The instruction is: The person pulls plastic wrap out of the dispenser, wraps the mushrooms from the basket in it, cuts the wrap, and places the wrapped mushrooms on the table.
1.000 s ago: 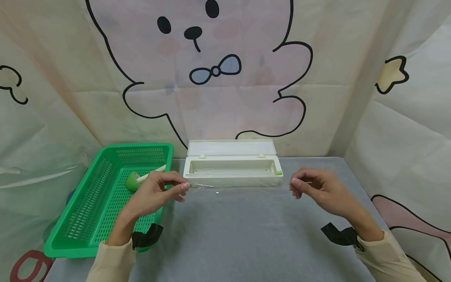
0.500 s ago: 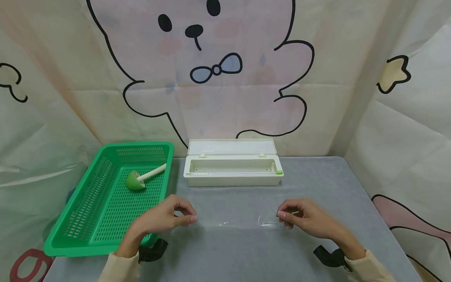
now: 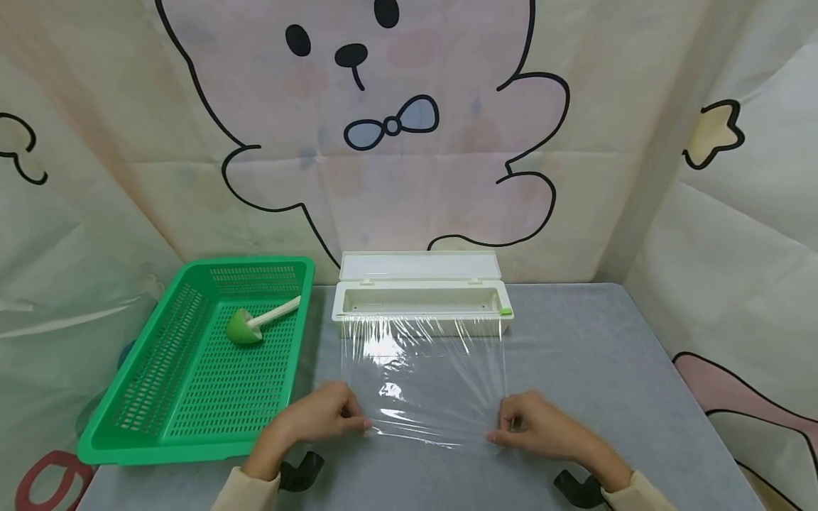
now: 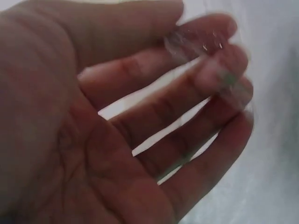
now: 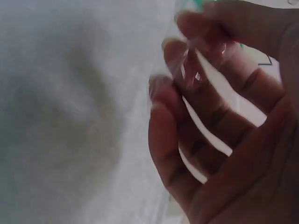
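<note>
At the far left we see a green basket [image 3: 192,369] with a green-headed brush [image 3: 246,326] lying in it. Just right of it, our left hand [image 3: 322,419] pinches the near left corner of a sheet of clear plastic wrap [image 3: 424,376]; the left wrist view shows the film caught between thumb and fingertips [image 4: 205,51]. The wrap stretches taut from the open white dispenser box [image 3: 422,305] at the back of the grey table [image 3: 607,369] toward us. Our right hand [image 3: 533,429] pinches the near right corner likewise. We judge the sheet is drawn out; it is not yet cut from the box.
</note>
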A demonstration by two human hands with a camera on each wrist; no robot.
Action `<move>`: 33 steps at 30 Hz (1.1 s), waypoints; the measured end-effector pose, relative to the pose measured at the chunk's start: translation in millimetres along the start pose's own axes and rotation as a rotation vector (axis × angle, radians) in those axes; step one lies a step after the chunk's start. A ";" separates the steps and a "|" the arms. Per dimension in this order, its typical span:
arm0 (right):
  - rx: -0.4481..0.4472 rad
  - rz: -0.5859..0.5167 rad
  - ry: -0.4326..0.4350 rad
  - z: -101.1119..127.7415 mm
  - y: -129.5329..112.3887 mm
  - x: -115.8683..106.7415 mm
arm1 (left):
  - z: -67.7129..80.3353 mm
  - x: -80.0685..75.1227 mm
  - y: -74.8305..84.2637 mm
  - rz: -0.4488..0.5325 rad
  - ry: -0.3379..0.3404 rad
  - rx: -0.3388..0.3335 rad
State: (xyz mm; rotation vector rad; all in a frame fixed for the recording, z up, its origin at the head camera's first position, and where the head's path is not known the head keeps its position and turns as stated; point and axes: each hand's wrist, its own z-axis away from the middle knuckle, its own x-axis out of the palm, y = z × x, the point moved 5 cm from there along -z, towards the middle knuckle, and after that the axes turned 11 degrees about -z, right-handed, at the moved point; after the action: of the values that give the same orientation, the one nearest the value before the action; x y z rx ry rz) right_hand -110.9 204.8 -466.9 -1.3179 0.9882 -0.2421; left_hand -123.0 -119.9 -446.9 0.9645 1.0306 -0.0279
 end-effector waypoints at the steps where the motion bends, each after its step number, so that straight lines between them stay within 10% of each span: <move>1: 0.026 0.029 0.002 -0.2 2.8 2.2 | -1.0 2.7 -0.8 -0.017 0.007 -0.017; 7: 0.177 0.156 -0.020 -0.7 18.7 14.2 | -5.4 16.8 -7.1 -0.117 0.034 -0.069; 12: 0.069 0.291 0.078 1.3 18.3 19.9 | -8.4 22.1 -8.8 -0.149 0.076 -0.058; 16: -0.017 0.464 0.240 2.1 15.1 21.2 | -12.4 22.6 -5.5 -0.262 0.219 -0.054; 21: 0.079 0.636 0.334 -1.6 19.7 22.2 | -17.6 26.6 -4.3 -0.466 0.384 -0.137; 33: 0.297 0.650 0.294 -6.7 36.2 20.6 | -27.0 36.9 -16.0 -0.673 0.400 -0.274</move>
State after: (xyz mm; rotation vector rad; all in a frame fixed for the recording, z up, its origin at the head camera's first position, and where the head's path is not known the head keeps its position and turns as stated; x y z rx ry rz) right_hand -116.9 197.2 -508.0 -0.6513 1.5116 -0.0759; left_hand -128.8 -96.3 -488.8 0.3446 1.6473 -0.2523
